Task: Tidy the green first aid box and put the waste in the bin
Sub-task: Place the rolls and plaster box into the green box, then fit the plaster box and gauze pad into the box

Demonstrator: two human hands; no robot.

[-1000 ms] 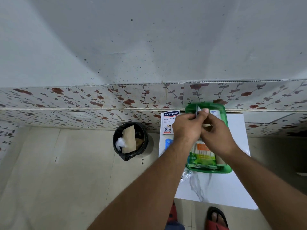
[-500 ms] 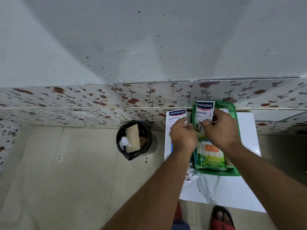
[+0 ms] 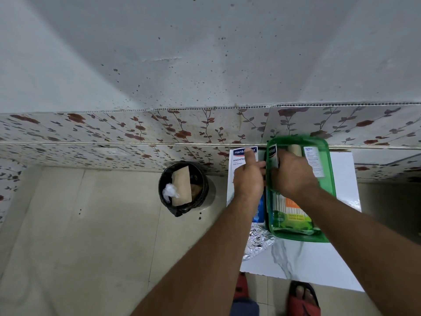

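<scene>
The green first aid box (image 3: pixel 328 179) lies on a white marble-look table (image 3: pixel 319 263) against the wall. My right hand (image 3: pixel 293 174) is inside the box, shut on a Hansaplast plaster pack (image 3: pixel 272 156) that stands on edge along the box's left wall. My left hand (image 3: pixel 248 176) rests just left of the box, fingers apart, over a second Hansaplast pack (image 3: pixel 237 156) lying flat on the table. In the box are a cotton swab pack (image 3: pixel 293 215), a beige roll (image 3: pixel 294 148) and a white leaflet (image 3: pixel 314 160). The black bin (image 3: pixel 183 188) stands on the floor to the left.
Crumpled foil (image 3: pixel 257 245) lies at the table's left edge by the box's near corner. A blue item (image 3: pixel 259 210) shows under my left wrist. The bin holds a brown card and a white wad. Tiled floor spreads left; my sandalled feet (image 3: pixel 303 297) are below the table.
The plaster pack, held up facing me half a second ago, has been turned on edge and lowered into the box's left side. My left hand has let go and moved left.
</scene>
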